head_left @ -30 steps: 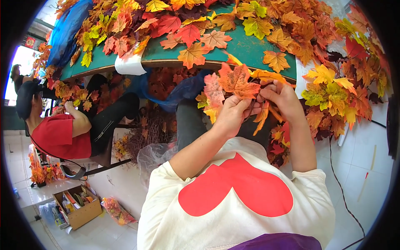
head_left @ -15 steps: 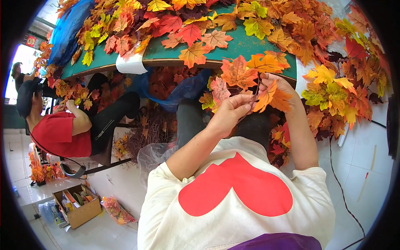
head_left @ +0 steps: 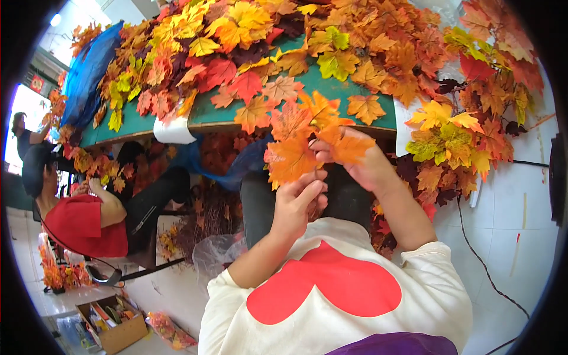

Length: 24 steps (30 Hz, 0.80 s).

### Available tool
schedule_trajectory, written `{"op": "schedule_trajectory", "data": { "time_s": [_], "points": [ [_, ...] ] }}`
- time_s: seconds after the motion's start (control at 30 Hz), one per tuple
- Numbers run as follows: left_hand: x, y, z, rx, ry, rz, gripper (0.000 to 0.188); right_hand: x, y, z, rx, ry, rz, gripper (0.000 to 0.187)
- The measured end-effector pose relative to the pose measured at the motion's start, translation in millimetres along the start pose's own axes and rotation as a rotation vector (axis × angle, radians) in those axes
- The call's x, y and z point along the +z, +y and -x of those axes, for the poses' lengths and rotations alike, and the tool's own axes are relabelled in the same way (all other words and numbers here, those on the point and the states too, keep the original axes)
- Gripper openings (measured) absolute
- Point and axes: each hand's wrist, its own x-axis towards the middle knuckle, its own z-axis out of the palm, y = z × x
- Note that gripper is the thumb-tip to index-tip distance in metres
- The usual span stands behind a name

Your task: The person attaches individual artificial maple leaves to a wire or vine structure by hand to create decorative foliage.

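A spray of artificial maple leaves point(head_left: 291, 158), orange and red, is held between my two hands above my lap. My left hand point(head_left: 296, 204) is closed below its lower orange leaf, thumb and fingers pinched where the stem runs. To the upper right, my right hand point(head_left: 364, 168) pinches the spray near its middle, partly behind an orange leaf point(head_left: 353, 148). The stem itself is mostly hidden by leaves and fingers. Just beyond my hands is the near edge of a green table point(head_left: 219, 115), heaped with loose artificial leaves point(head_left: 236, 35).
A blue plastic bag point(head_left: 236, 164) hangs below the table edge. At the left sits a person in a red shirt point(head_left: 89, 228), with another person point(head_left: 29, 133) farther off. A cardboard box point(head_left: 121, 334) stands on the floor, lower left. A dark cable point(head_left: 482, 269) crosses the floor at right.
My view has shifted. Both hands have moved left relative to the table edge with the spray, which has turned so its leaves now cluster above my left hand, lower on the stem.
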Motion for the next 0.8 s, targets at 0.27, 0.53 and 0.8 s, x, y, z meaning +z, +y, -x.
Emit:
{"op": "schedule_trajectory", "data": {
  "time_s": [0.27, 0.53, 0.8],
  "points": [
    [7.4, 2.4, 17.8, -0.217, 0.062, 0.328, 0.023, 18.3, 19.9, -5.8, -0.666, 0.104, 1.343, 0.010],
    [-13.4, -15.2, -1.7, -0.333, 0.115, 0.218, 0.024, -19.0, 48.9, -18.1, -0.381, 0.093, 1.585, 0.013],
    [-14.0, 0.2, -9.2, -0.215, 0.084, 0.267, 0.028, -23.6, 34.2, -20.3, -0.319, -0.019, 1.338, 0.021]
  ]
}}
